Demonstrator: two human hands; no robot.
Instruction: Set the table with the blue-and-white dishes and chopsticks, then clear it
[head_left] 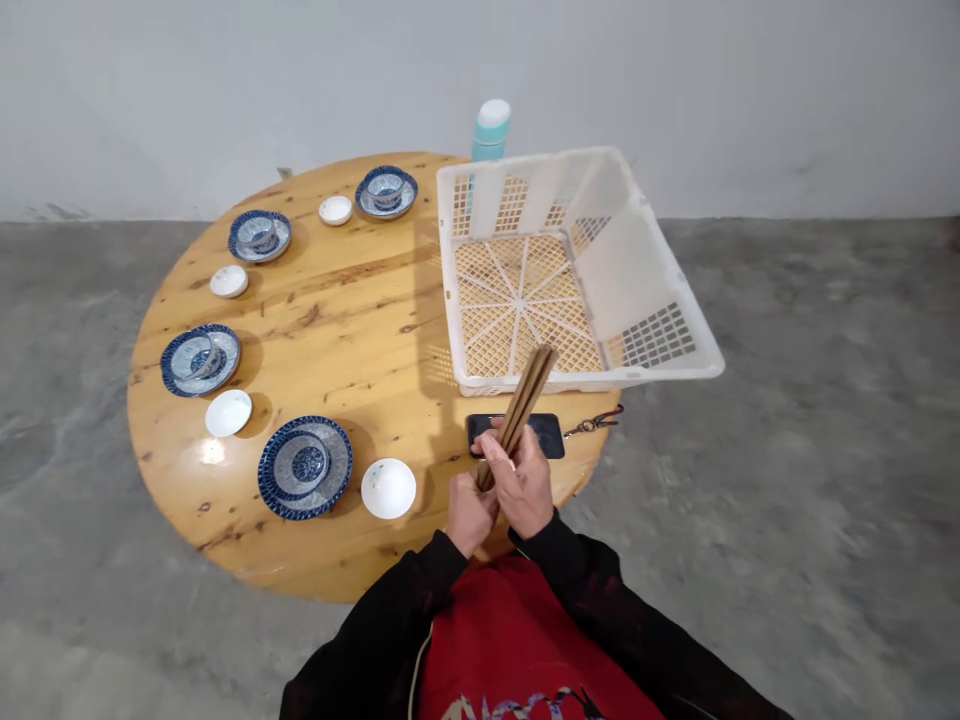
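A bundle of brown wooden chopsticks point(529, 392) slants up and to the right in front of my body. My left hand point(471, 510) is closed around its lower end. Higher up the bundle, my right hand point(525, 482) is closed on it too, thumb across the sticks. Both hands are close together over the table's near edge. Behind them lies a black phone point(547, 436), partly covered by the hands and chopsticks. The bundle's upper tips overlap the near rim of a white plastic basket point(585, 382).
On the round wooden table point(337, 330), several blue-patterned plates holding bowls, such as the nearest plate point(336, 478), follow the left edge. Small white bowls point(388, 489) sit beside them. A teal bottle point(490, 135) stands behind the basket. A keychain point(595, 424) lies right of the phone.
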